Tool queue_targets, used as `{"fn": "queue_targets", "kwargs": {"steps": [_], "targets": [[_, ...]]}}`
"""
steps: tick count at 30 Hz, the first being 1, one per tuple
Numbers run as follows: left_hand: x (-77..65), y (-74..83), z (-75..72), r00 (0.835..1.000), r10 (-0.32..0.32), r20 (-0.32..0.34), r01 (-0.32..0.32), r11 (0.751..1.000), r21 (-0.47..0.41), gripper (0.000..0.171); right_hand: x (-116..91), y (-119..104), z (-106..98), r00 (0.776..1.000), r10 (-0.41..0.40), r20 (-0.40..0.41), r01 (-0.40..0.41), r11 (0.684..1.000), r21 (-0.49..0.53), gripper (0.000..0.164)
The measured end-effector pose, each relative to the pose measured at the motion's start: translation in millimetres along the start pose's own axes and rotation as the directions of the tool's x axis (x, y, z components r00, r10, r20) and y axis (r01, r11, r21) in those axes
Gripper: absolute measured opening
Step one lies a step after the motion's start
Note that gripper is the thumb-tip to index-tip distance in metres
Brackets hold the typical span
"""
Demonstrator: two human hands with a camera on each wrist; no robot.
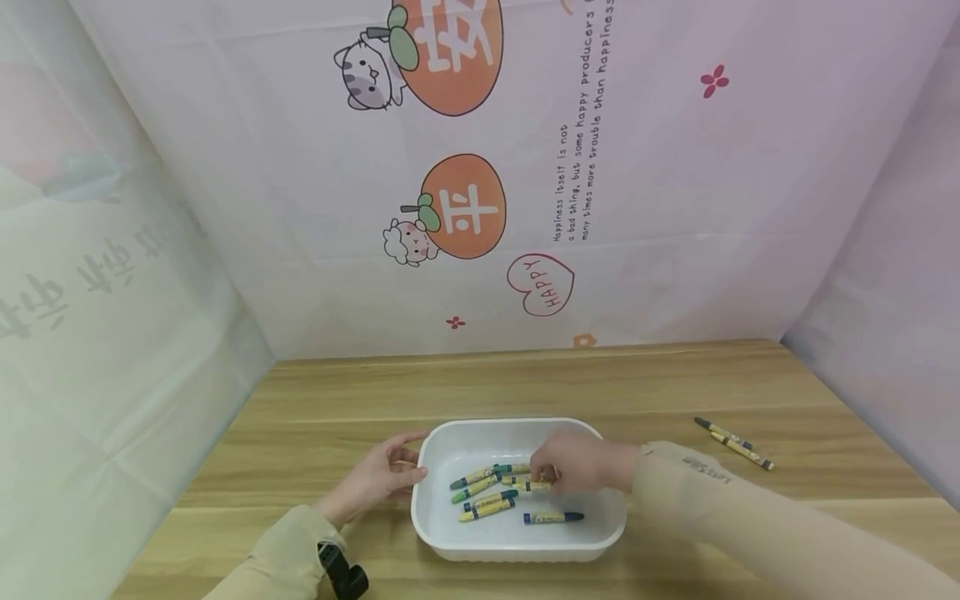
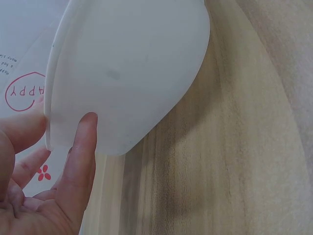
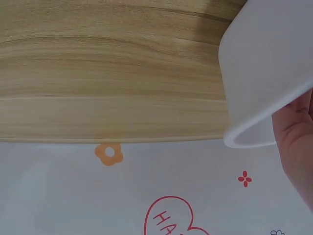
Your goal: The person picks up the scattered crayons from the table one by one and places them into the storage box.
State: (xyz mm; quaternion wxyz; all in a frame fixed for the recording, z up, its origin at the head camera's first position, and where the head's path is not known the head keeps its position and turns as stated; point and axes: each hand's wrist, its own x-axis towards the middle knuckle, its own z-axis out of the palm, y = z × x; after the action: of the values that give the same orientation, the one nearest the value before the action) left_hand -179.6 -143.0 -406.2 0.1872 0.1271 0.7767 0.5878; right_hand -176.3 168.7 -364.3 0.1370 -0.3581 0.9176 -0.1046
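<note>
A white plastic bin (image 1: 519,552) stands on the table with several yellow-wrapped crayons in it. My left hand (image 1: 382,475) is at its left end. In the left wrist view, fingers (image 2: 83,152) touch the outer wall, and another digit meets the rim. Over the far wall, my right hand (image 1: 573,461) reaches into the bin, its fingers bent down at a crayon (image 1: 522,483) that they pinch; its fingertips are partly hidden. Left of it lie green-tipped crayons (image 1: 476,478). A blue-tipped crayon (image 1: 553,517) lies nearer the front wall. The right wrist view shows only part of the right hand (image 3: 297,142) behind the bin's rim.
Two more crayons (image 1: 738,446) lie on the wooden table (image 1: 345,400) to the right of the bin, beyond my right sleeve. A printed white cloth (image 1: 637,250) hangs behind the table, with further cloth walls at both sides. My left wrist wears a black strap (image 1: 341,573).
</note>
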Motion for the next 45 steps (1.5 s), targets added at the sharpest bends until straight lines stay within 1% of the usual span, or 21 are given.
{"fn": "queue_targets", "kwargs": {"steps": [6,12,17,20,23,25,26,28,31,37,40,45], "targets": [[-1.2,0.4,0.9,1.000,-0.005,0.008,0.005,1.000,-0.012,0.063,1.5,1.7,1.0,0.999,0.016,-0.029,-0.015,0.999,0.046,0.013],[-1.2,-0.5,0.4,1.000,-0.003,0.006,0.003,1.000,-0.007,0.064,-8.2,3.6,-14.7,0.997,0.012,-0.070,-0.001,0.988,0.156,0.014],[-1.3,-1.3,0.0,1.000,0.002,0.007,-0.002,1.000,-0.009,0.064,-22.1,14.7,-29.0,0.992,0.023,-0.123,0.008,0.970,0.243,0.018],[-1.1,-2.2,-0.5,1.000,0.007,0.010,-0.007,1.000,-0.015,0.064,-33.2,23.4,-36.6,0.984,0.049,-0.172,0.002,0.958,0.287,0.020],[-0.3,-2.7,-0.6,1.000,0.010,0.010,-0.010,1.000,-0.017,0.064,-46.3,35.3,-42.7,0.970,0.082,-0.227,0.000,0.940,0.341,0.023],[0.5,-2.6,-0.3,1.000,0.008,0.005,-0.008,1.000,-0.012,0.063,-55.8,45.6,-44.9,0.957,0.092,-0.276,0.015,0.931,0.365,0.024],[0.9,-2.5,-0.1,1.000,0.005,0.002,-0.005,1.000,-0.010,0.063,-60.4,51.8,-45.2,0.949,0.084,-0.303,0.035,0.929,0.368,0.025],[1.5,-2.5,0.5,1.000,0.000,-0.004,0.000,1.000,-0.002,0.063,-70.5,63.8,-44.6,0.936,0.087,-0.341,0.050,0.926,0.374,0.026],[2.1,-2.0,0.8,1.000,-0.004,-0.007,0.004,1.000,0.001,0.063,-85.4,82.4,-39.7,0.920,0.106,-0.378,0.046,0.927,0.372,0.027],[2.0,-2.0,0.0,1.000,-0.002,0.000,0.002,1.000,-0.004,0.063,-111.7,109.8,-29.5,0.908,0.204,-0.366,-0.063,0.930,0.362,0.028],[2.0,-2.6,0.2,1.000,-0.003,0.000,0.003,1.000,-0.007,0.064,-121.5,121.3,-24.1,0.892,0.252,-0.375,-0.114,0.928,0.354,0.028],[2.4,-3.8,1.0,1.000,0.000,0.001,0.000,1.000,-0.018,0.063,-134.8,147.4,-10.9,0.875,0.251,-0.415,-0.122,0.942,0.314,0.023]]}}
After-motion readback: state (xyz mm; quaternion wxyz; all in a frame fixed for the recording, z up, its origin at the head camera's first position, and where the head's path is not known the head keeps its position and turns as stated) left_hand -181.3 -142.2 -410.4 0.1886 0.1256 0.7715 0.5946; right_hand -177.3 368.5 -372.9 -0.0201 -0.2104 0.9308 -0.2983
